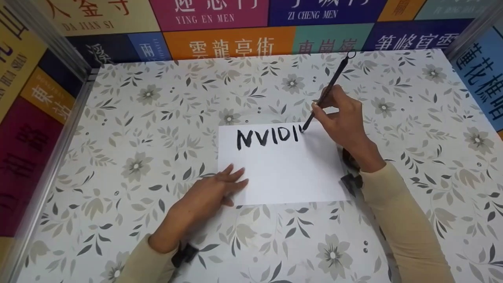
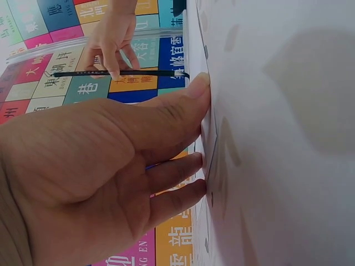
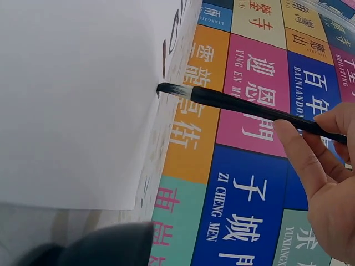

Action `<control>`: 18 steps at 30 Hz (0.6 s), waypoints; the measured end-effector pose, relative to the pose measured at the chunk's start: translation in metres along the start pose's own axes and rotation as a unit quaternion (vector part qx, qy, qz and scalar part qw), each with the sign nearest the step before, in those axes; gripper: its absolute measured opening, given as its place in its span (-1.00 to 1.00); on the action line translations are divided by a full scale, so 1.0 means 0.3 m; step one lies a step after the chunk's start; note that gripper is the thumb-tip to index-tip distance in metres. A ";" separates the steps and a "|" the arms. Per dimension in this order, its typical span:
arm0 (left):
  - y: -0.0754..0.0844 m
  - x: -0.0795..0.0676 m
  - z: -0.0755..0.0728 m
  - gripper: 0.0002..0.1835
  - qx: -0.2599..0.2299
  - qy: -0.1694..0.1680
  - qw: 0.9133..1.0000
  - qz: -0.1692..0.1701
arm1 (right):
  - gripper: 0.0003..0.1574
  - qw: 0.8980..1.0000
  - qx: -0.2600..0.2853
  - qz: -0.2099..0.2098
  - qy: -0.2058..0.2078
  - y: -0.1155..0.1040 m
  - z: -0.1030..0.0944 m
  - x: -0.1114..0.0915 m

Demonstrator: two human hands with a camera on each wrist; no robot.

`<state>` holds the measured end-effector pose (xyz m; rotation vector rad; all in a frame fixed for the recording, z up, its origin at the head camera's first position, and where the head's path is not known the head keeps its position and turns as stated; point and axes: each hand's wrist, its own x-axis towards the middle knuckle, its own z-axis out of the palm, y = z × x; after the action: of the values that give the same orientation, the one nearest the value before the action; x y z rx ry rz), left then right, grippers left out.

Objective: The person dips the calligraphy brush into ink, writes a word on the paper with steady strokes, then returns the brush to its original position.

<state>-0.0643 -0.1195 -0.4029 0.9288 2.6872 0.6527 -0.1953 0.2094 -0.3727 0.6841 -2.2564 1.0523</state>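
A white sheet of paper (image 1: pixel 290 173) lies on the table, with black letters "NVIDI" (image 1: pixel 267 137) and the start of another stroke along its upper part. My right hand (image 1: pixel 344 114) pinches a black writing brush (image 1: pixel 330 86), which leans with its loop end up and away. In the right wrist view the dark wet bristles (image 3: pixel 173 88) touch the paper at the latest stroke. My left hand (image 1: pixel 208 192) rests on the paper's left edge with fingers spread; in the left wrist view its thumb and fingertips press down on the surface.
The table (image 1: pixel 137 220) has a white covering with grey flowers and leaves. Colourful panels (image 1: pixel 232 43) with Chinese lettering stand behind it and at both sides. A metal frame post (image 1: pixel 51 157) runs along the left edge. Dark straps with devices (image 1: pixel 184 253) sit at both wrists.
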 end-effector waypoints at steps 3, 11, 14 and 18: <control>0.001 -0.001 0.000 -0.41 -0.001 -0.001 1.000 -0.002 | -0.76 1.000 -0.005 -0.007 -0.013 -0.004 -0.005 0.001; 0.006 -0.002 -0.004 -0.37 -0.005 -0.003 1.000 -0.012 | -0.75 0.999 -0.017 -0.005 -0.044 -0.023 -0.019 0.003; 0.008 -0.004 -0.005 -0.36 -0.012 -0.006 1.000 -0.018 | -0.74 0.999 -0.016 -0.003 -0.051 -0.029 -0.025 0.004; 0.007 -0.003 -0.004 -0.38 -0.014 -0.009 1.000 -0.020 | -0.75 0.999 -0.010 -0.013 -0.040 -0.045 -0.037 0.010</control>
<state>-0.0628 -0.1190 -0.4006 0.8680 2.6669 0.6695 -0.1857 0.2101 -0.3578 0.7580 -2.3157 1.0057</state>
